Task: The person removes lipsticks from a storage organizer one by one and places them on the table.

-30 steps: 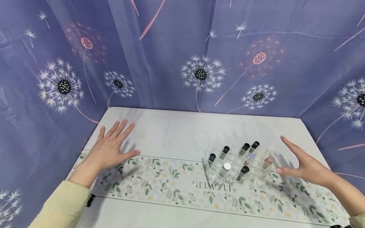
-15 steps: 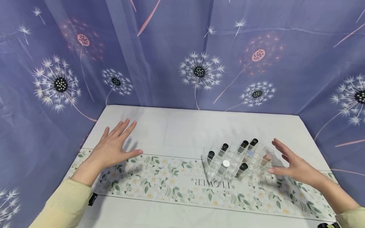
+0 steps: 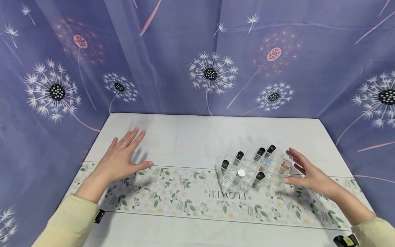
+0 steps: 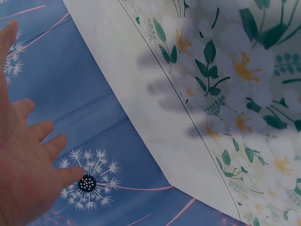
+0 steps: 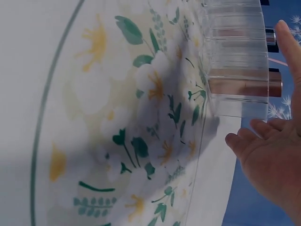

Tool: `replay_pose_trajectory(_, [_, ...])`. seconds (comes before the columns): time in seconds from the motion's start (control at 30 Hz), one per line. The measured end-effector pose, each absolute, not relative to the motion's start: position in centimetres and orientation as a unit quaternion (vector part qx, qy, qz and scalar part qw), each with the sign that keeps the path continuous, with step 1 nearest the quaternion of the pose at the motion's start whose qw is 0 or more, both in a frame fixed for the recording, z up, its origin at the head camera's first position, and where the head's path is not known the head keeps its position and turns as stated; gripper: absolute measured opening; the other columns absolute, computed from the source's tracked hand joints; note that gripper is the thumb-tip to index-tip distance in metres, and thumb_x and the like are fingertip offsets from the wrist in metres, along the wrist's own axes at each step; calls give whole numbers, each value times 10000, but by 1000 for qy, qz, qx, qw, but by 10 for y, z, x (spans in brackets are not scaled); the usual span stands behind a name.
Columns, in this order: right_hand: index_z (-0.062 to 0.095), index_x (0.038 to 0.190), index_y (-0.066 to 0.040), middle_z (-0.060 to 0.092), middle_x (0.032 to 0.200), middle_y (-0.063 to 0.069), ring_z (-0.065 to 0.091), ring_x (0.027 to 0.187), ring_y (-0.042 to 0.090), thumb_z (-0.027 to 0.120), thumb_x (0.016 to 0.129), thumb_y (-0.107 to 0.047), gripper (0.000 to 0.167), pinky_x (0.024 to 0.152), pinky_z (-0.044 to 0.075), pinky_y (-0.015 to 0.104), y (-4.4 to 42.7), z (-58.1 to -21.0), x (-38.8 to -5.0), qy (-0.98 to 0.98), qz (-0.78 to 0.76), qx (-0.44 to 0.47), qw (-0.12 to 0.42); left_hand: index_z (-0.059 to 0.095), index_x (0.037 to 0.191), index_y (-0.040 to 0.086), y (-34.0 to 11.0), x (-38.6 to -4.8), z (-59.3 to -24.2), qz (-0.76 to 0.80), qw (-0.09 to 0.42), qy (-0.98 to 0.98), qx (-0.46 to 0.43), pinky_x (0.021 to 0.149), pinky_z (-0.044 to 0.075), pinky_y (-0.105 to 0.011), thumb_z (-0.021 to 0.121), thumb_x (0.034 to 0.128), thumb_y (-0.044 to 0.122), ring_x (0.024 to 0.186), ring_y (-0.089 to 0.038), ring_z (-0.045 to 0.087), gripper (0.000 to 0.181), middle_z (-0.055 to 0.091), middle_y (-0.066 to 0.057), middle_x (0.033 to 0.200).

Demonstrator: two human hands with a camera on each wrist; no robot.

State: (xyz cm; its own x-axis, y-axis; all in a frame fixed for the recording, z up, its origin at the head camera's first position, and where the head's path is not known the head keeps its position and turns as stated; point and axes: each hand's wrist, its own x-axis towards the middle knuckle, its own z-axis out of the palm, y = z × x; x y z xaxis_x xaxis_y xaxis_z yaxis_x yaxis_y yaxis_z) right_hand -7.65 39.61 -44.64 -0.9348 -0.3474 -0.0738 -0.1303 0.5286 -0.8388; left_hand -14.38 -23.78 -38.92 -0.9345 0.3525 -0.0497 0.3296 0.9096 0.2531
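Toward the right edge of the table point(image 3: 172, 140), your right hand point(image 3: 314, 175), thumb and fingers parted, flanks the clear rack point(image 3: 250, 165), best gripped low, your left hand point(image 3: 118, 162) splayed wide.

Clear rack point(image 3: 249, 166), many-celled, upright on the table point(image 3: 172, 137), right of centre, by the floral strip point(image 3: 188, 192). Holds tubes, stood on end in separate cells: five black-capped tubes point(image 3: 260, 152); one white-capped tube point(image 3: 241, 173), near side; one blue-topped tube point(image 3: 266, 161); one brown tube point(image 3: 285, 167) at right end. Right hand point(image 3: 311, 175) just beside that end, contact unclear; left hand point(image 3: 118, 163) well apart.
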Motion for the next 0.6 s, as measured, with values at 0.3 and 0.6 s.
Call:
replay_pose_trajectory(0.3, [-22, 1726, -94, 66, 1715, 367, 141, 1442, 739, 803, 945, -21, 1138, 991, 398, 12, 390, -453, -74, 863, -477, -120, 114, 62, 1742, 273, -236, -145, -392, 116, 39, 975, 186, 1299, 14, -691, 633, 924, 788, 1635, -425, 120, 1123, 54, -84, 1802])
replay_pose_trajectory(0.6, [15, 1708, -27, 136, 1697, 377, 152, 1462, 721, 837, 930, -63, 1132, 984, 371, -19, 387, -459, -74, 866, -478, -97, 110, 68, 1743, 270, -233, -144, -394, 120, 43, 974, 188, 1301, 25, -689, 639, 917, 791, 1640, -407, 115, 1131, 56, -80, 1804])
